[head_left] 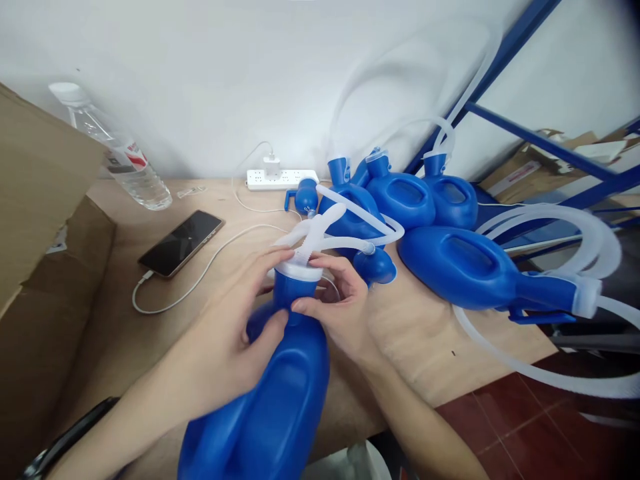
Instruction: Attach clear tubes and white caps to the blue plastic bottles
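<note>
A large blue bottle [287,400] lies towards me in the middle, its neck pointing away. On the neck is a translucent white cap [299,270], from which a pale corrugated tube [320,230] rises. My left hand [245,320] wraps the left side of the neck, fingers on the cap's rim and thumb on the blue neck. From the right, my right hand [343,303] grips the same neck and cap, its thumb on the front. Just beyond my right hand lies a round blue part [375,265] joined to a white tube.
Several blue bottles [405,200] with pale tubes stand or lie at the back right. On the left are a phone [181,243] on a white cable, a water bottle [117,153] and a cardboard box [40,267]. A power strip [281,179] sits against the wall. Blue shelving [540,143] rises at right.
</note>
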Demonstrator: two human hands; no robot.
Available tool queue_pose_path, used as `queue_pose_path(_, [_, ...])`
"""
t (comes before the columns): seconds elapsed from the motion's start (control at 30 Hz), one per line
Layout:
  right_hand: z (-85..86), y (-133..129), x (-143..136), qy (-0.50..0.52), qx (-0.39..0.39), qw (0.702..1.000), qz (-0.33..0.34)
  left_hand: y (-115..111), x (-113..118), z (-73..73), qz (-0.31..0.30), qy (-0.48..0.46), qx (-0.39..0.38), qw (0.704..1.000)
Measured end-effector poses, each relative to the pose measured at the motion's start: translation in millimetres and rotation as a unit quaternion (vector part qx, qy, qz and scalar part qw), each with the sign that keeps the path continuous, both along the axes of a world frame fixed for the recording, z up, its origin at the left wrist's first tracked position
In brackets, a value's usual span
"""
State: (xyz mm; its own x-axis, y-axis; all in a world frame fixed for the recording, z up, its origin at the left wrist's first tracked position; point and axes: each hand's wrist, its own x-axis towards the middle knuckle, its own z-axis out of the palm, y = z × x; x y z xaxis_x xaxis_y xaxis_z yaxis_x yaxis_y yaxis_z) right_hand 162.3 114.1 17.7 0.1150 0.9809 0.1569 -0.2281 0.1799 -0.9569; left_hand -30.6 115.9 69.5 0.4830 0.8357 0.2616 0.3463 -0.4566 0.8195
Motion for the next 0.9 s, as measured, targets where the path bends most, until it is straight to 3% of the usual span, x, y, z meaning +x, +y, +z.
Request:
queue_pose_path(0.13, [12.9, -11.4, -9.9, -0.009, -0.009, 0.999, -0.038, -17.9, -6.0, -1.6, -0.021, 0.049, -0.017, 0.998])
queue_pose_path(0.3, [29.9, -20.1, -14.9, -0.013, 0.0, 0.998, -0.062, -12.2, -4.2, -1.2, -0.011, 0.027, -0.116, 0.993])
queue_pose_path(0.5, [53.2, -19.7, 2.1, -0.026, -0.058, 0.998, 0.021, -9.5, 3.1, 19.7, 0.009, -0.058, -0.272, 0.961])
queue_pose_path(0.67, [59.6, -19.8, 17.3, -0.065, -0.057, 0.995, 0.041, -18.9, 17.8, 27.7, 0.061, -0.107, -0.37, 0.921])
queue_pose_path(0.8, [59.0, -25.3, 33.0, -0.078, -0.058, 0.99, 0.103, -12.8, 18.5, 24.0, 0.033, -0.139, -0.401, 0.905])
queue_pose_path(0.9, [52.9, -28.9, 49.2, -0.063, -0.021, 0.981, 0.183, -2.6, 7.2, 10.7, -0.011, -0.178, -0.395, 0.901])
